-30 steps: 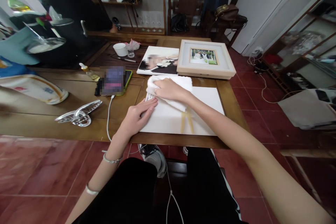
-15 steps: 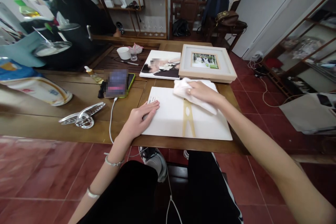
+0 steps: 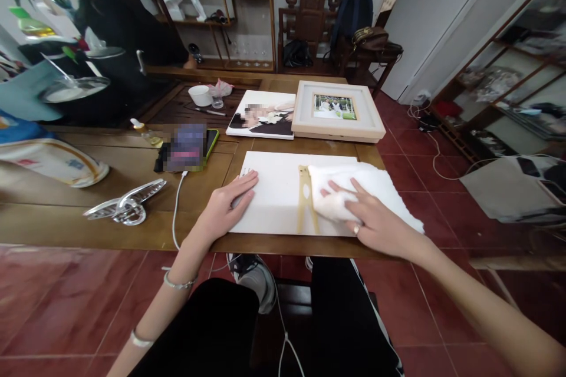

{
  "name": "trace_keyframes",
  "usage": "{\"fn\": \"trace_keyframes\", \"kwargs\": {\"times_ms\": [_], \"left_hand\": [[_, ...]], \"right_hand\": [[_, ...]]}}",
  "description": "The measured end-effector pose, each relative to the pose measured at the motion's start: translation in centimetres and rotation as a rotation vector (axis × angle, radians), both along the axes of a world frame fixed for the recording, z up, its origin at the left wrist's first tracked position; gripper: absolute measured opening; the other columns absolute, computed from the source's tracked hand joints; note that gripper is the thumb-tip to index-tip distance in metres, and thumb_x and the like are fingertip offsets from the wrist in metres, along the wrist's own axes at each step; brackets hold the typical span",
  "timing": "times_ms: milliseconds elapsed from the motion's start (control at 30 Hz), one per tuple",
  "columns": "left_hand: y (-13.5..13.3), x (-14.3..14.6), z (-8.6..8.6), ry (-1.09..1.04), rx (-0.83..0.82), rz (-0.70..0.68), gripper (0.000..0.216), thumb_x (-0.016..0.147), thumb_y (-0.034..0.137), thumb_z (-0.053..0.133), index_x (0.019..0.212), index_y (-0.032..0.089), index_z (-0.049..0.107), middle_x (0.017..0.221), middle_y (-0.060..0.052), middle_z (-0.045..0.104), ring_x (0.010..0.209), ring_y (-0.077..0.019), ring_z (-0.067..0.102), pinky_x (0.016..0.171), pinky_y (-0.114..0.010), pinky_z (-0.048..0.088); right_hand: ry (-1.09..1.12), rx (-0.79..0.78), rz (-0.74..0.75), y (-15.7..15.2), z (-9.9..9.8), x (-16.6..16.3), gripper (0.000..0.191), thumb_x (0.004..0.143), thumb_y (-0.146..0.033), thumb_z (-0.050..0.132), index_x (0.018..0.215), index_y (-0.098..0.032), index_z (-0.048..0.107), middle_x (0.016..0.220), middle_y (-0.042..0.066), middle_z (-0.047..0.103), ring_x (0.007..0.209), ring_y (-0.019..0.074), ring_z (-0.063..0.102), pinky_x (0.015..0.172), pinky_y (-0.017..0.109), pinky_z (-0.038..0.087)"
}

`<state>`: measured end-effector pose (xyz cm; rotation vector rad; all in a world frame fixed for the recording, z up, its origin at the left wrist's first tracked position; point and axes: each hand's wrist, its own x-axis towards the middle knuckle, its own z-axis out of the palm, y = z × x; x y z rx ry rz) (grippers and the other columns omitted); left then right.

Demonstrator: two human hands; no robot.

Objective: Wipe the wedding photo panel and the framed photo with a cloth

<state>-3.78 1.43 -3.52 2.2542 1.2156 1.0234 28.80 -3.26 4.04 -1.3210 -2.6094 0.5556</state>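
Pressing a cloth (image 3: 381,182) onto the white panel (image 3: 274,194), the right hand (image 3: 377,221) is splaying, any clamped grip unclear; the left hand (image 3: 224,203) is lying open; wiping is looking unfinished

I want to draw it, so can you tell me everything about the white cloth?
The white cloth looks soft and fluffy, like towelling, with no pattern showing. It lies over the right part of the white board, rumpled at its left and flatter toward the right, where it seems to hang past the board. The right hand lies on it. Its left edge is close beside a yellowish forked piece.
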Motion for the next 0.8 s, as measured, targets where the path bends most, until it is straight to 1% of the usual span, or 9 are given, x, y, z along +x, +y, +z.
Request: {"fn": "trace_keyframes", "kwargs": {"times_ms": [100,200,267,333,433,500,567,667,800], "left_hand": [[0.0,0.0,0.0,0.003,0.0,0.002,0.038,0.094,0.032,0.051,0.126,0.015,0.063,0.135,-0.01,0.059,0.129,-0.0245,0.052,0.115,-0.045,0.035],[0.0,0.1,0.1,0.0,-0.007,0.006,0.037,0.094,0.033,0.051,0.125,0.017,0.064,0.134,-0.008,0.06,0.128,-0.0248,0.052,0.115,-0.047,0.035],[0.0,0.0,0.0,-0.003,-0.011,0.006,0.036,0.094,0.033,0.052,0.124,0.018,0.065,0.133,-0.008,0.06,0.128,-0.0249,0.052,0.115,-0.047,0.035],[0.0,0.0,0.0,-0.004,-0.015,0.005,0.036,0.094,0.033,0.052,0.124,0.019,0.065,0.133,-0.008,0.06,0.128,-0.0245,0.052,0.115,-0.048,0.035],[0.1,0.0,0.0,-0.003,-0.024,0.006,0.035,0.095,0.033,0.051,0.124,0.02,0.065,0.133,-0.007,0.06,0.129,-0.024,0.052,0.115,-0.049,0.036],[0.1,0.1,0.1,-0.007,-0.027,0.008,0.035,0.094,0.033,0.051,0.123,0.019,0.065,0.132,-0.007,0.061,0.128,-0.0241,0.053,0.114,-0.049,0.036],[0.1,0.1,0.1,-0.013,-0.023,0.01,0.035,0.094,0.033,0.051,0.122,0.018,0.066,0.132,-0.008,0.061,0.128,-0.0244,0.053,0.114,-0.048,0.036],[0.1,0.1,0.1,-0.016,-0.014,0.009,0.035,0.095,0.033,0.051,0.122,0.017,0.066,0.131,-0.009,0.061,0.127,-0.0243,0.053,0.114,-0.048,0.037],[0.2,0.0,-0.1,-0.01,-0.015,0.002,0.035,0.095,0.031,0.05,0.123,0.016,0.065,0.131,-0.01,0.061,0.128,-0.0232,0.053,0.114,-0.048,0.036]], "right_hand": [[-0.018,-0.047,0.066,-2.8,0.4,0.1,0.023,0.075,-0.008,0.044,0.081,-0.02,0.064,0.147,0.005,0.047,0.145,0.0271,0.024,0.121,0.056,0.011],[-0.032,-0.065,0.077,-3.1,0.5,0.2,0.029,0.077,-0.009,0.044,0.092,-0.021,0.066,0.148,0.004,0.045,0.145,0.0259,0.025,0.121,0.056,0.011],[-0.019,-0.054,0.035,-1.8,0.4,0.3,0.028,0.08,-0.012,0.044,0.094,-0.022,0.066,0.148,0.003,0.046,0.145,0.0269,0.026,0.121,0.054,0.015],[0.0,-0.032,-0.026,0.4,0.0,0.3,0.024,0.082,-0.017,0.045,0.091,-0.022,0.067,0.143,0.005,0.052,0.144,0.0302,0.028,0.118,0.056,0.02],[-0.005,-0.013,-0.115,4.2,-0.5,0.1,0.02,0.083,-0.02,0.045,0.085,-0.021,0.065,0.119,0.01,0.068,0.137,0.0362,0.039,0.112,0.06,0.028],[-0.018,-0.003,-0.163,6.1,-0.7,-0.3,0.02,0.084,-0.02,0.044,0.082,-0.019,0.064,0.103,0.011,0.071,0.131,0.0375,0.045,0.109,0.06,0.032],[-0.008,0.019,-0.174,7.2,-0.8,-0.6,0.021,0.084,-0.019,0.043,0.082,-0.019,0.063,0.098,0.01,0.071,0.128,0.0359,0.049,0.111,0.057,0.03],[0.025,0.054,-0.107,6.4,-0.7,-0.8,0.023,0.084,-0.016,0.041,0.085,-0.019,0.064,0.109,0.009,0.071,0.133,0.0317,0.045,0.117,0.055,0.019],[0.046,0.038,-0.029,1.6,-0.4,-0.7,0.022,0.079,-0.012,0.045,0.084,-0.021,0.064,0.138,0.008,0.058,0.143,0.0294,0.031,0.119,0.058,0.013]]}}
